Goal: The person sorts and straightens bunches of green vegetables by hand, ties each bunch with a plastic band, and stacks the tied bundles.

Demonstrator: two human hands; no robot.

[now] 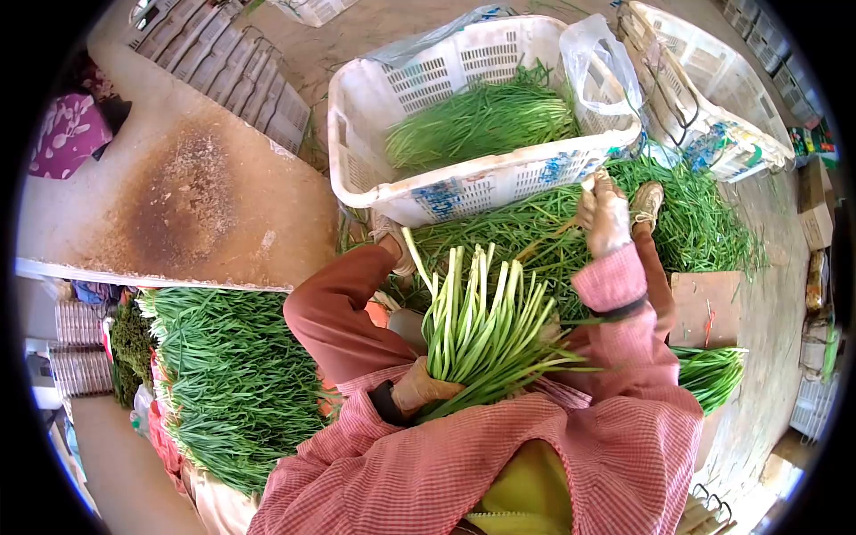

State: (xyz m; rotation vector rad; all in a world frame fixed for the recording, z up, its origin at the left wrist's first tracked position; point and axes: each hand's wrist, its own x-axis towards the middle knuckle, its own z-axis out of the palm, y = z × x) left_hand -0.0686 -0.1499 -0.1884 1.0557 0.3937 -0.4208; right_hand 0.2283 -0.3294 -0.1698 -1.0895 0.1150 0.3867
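Inside the left hand [423, 388], leek-like stalks [486, 325].

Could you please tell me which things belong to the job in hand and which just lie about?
Likely in use:
- bunch of greens, in left hand
- white basket holding greens
- loose greens near right hand

Seemingly lying about:
- plastic bag
- cardboard box
- stacked baskets

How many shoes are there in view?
2: left shoe, partly hidden, below the left part of the white basket; right shoe, right of the raised right hand, among green leaves.
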